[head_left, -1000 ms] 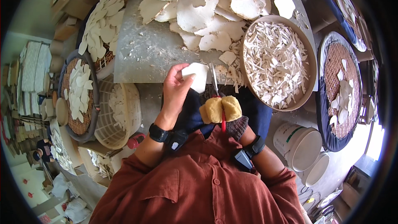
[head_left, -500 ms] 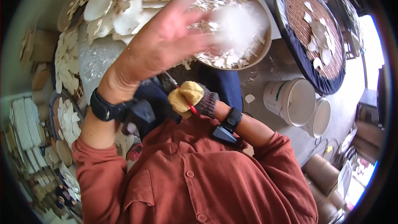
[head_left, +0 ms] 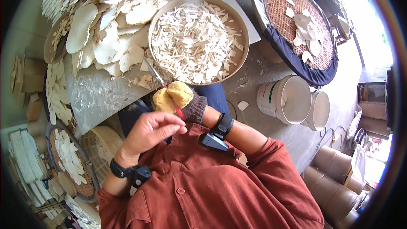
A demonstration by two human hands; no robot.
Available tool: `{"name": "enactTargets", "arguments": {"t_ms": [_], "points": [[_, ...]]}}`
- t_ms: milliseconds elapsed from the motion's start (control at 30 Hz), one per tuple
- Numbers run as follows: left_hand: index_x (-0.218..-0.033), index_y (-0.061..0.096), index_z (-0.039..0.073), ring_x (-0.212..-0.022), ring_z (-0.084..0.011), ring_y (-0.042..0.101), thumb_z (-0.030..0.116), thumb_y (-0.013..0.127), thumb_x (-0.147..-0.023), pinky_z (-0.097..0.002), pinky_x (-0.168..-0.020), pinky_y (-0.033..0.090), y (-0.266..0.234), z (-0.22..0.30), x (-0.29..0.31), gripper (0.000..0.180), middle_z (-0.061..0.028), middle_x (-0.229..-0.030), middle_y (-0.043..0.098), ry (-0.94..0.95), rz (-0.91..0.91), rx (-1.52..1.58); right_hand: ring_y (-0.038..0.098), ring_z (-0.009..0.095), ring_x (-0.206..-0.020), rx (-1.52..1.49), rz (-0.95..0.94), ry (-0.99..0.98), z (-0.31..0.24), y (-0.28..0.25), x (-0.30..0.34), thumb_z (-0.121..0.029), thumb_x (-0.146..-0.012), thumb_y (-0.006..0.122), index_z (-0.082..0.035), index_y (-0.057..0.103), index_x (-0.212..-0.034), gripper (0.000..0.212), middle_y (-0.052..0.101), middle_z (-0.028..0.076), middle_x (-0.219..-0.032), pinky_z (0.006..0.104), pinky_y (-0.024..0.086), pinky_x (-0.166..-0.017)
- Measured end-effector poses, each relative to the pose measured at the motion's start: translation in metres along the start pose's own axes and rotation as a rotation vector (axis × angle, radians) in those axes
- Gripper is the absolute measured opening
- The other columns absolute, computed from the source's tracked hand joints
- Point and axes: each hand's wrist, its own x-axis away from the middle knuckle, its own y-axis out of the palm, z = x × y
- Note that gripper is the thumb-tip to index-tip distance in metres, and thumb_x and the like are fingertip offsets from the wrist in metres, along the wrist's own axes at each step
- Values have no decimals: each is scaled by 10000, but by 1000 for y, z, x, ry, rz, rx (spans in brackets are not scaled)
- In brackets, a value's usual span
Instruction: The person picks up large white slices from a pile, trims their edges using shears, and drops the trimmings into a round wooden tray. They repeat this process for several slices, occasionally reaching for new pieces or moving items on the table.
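My right hand (head_left: 182,101) wears a dark knit glove with yellow coated fingers. It is closed around a red-handled knife (head_left: 155,72), whose thin metal blade points up and left toward the table. My left hand (head_left: 152,132) is bare and hovers just below the right one, its fingers loosely bent with nothing visible in them. Beyond both hands a round tray (head_left: 245,46) holds a heap of white chips and slivers (head_left: 193,44). Large flat white slices (head_left: 106,42) are piled on the metal table (head_left: 91,101) to the left of it.
A round woven tray (head_left: 275,0) with a dark cloth edge carries several white pieces at the right. Two white buckets (head_left: 271,97) stand on the floor below it. At the lower left are a yellowish basket (head_left: 114,138) and another woven tray (head_left: 87,186) with white slices.
My left hand has drawn back from above the round tray to beside my right hand. The white blur at its fingers is gone. The whole view has shifted, showing more of the table.
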Motion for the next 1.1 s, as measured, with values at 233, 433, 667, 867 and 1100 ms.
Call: {"name": "enactTargets", "arguments": {"t_ms": [233, 433, 667, 867, 1100], "points": [[-1236, 436, -30, -1078, -165, 511, 237, 546, -895, -294, -946, 376, 11, -37, -1, 446, -111, -1146, 568, -82, -85, 221, 571, 329, -801, -197, 12, 189, 14, 27, -6, -168, -702, 625, -33, 578, -899, 243, 582, 147, -830, 376, 470, -696], [-1269, 389, -2, -1130, -213, 477, 323, 588, -853, -363, -993, 347, 10, -87, -17, 564, -116, -1247, 476, -96, -17, 533, 594, 334, -854, 102, -262, 525, -29, 16, -27, -288, -657, 694, -110, 546, -989, 405, 603, 141, -880, 396, 481, -742], [-1250, 428, -6, -1136, -230, 492, 317, 486, -910, -380, -986, 373, 12, -89, -15, 472, -136, -1232, 507, -272, -218, 657, 592, 338, -877, -72, -111, 221, -19, 18, 2, -252, -538, 797, -69, 469, -1144, 713, 590, 160, -978, 392, 482, -760], [-1140, 565, -12, -1040, -113, 513, 211, 568, -871, -260, -930, 372, -26, -68, 5, 349, -74, -1130, 580, -178, -288, 107, 572, 287, -966, -649, -295, 563, 8, -8, 43, -238, -747, 653, -89, 533, -1117, 416, 593, 112, -1049, 344, 449, -842], [-915, 623, -18, -807, -99, 593, 98, 567, -847, -232, -745, 475, -95, -30, -24, 146, -67, -875, 653, 143, 543, -312, 481, 255, -1135, -213, -306, 415, 13, -5, 92, -359, -692, 722, -108, 542, -1129, 536, 551, 93, -1160, 361, 355, -955]]}}
